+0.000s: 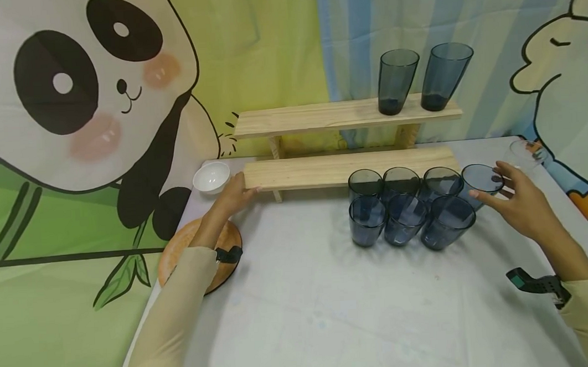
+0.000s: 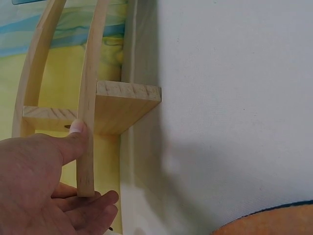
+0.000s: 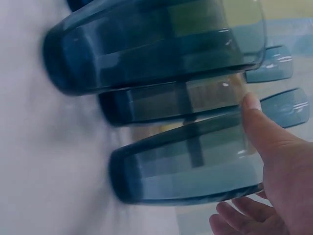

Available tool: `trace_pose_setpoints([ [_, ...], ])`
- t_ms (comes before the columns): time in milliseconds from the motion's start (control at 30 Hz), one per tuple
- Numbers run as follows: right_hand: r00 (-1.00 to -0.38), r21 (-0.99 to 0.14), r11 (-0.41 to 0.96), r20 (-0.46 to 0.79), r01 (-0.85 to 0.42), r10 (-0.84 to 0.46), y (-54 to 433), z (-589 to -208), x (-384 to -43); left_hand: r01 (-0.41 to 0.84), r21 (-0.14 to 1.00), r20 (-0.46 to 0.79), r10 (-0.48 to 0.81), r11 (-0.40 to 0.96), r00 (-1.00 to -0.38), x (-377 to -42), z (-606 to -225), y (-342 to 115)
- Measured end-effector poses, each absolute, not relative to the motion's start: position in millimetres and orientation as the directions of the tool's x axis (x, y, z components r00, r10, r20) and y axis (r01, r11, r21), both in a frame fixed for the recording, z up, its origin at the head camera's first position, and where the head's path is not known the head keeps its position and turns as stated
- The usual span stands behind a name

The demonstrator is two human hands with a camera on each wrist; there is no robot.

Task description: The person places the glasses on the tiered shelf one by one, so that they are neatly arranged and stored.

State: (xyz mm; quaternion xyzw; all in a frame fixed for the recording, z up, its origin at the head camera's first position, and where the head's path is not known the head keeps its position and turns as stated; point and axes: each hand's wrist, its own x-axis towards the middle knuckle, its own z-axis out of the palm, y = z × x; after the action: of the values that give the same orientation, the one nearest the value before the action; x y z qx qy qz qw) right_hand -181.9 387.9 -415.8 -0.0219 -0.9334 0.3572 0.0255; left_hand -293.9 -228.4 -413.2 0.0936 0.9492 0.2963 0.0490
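Observation:
A two-tier wooden shelf (image 1: 303,173) stands at the back of the white table. My left hand (image 1: 231,198) grips the left end of its lower board, thumb on the upper face and fingers at the underside in the left wrist view. My right hand (image 1: 524,204) holds a blue tinted glass (image 1: 480,179) near its rim, thumb on one side and fingers on the other. That glass is the rightmost of the back row. Several similar glasses (image 1: 368,221) stand close together in two rows before the shelf's right part. Two more glasses (image 1: 399,83) stand on the upper board.
A white bowl (image 1: 211,178) is just behind my left hand. Below my left forearm lies a round orange-brown board (image 1: 231,236), partly covered by the sleeve. A clear glass (image 1: 524,152) sits at the back right. Printed curtains hang behind the table (image 1: 320,304).

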Motion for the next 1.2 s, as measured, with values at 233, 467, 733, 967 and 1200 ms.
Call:
trace_pose_setpoints([
  [233,-0.998,-0.688,0.724,-0.008,0.051,0.063,390.1,-435.1,-179.7,0.158,0.591,-0.025,0.214,0.791,-0.977,-295.2,-416.0,-230.0],
  [467,-0.998,-0.677,0.735,0.005,0.042,0.062,391.6,-447.2,-178.9,0.160,0.603,-0.022,0.217,0.782,-0.976,-294.1,-416.8,-230.3],
  [733,-0.998,-0.661,0.750,0.028,0.019,0.050,388.2,-452.4,-178.8,0.140,0.601,-0.036,0.202,0.787,-0.979,-293.7,-415.7,-229.9],
  [967,-0.997,-0.652,0.758,0.034,0.025,0.062,388.8,-455.4,-179.0,0.129,0.600,-0.053,0.200,0.790,-0.978,-293.1,-415.1,-229.0],
  [1200,-0.995,-0.633,0.773,0.037,0.045,0.088,388.2,-456.6,-178.2,0.139,0.601,-0.041,0.204,0.787,-0.978,-293.2,-416.3,-228.7],
])
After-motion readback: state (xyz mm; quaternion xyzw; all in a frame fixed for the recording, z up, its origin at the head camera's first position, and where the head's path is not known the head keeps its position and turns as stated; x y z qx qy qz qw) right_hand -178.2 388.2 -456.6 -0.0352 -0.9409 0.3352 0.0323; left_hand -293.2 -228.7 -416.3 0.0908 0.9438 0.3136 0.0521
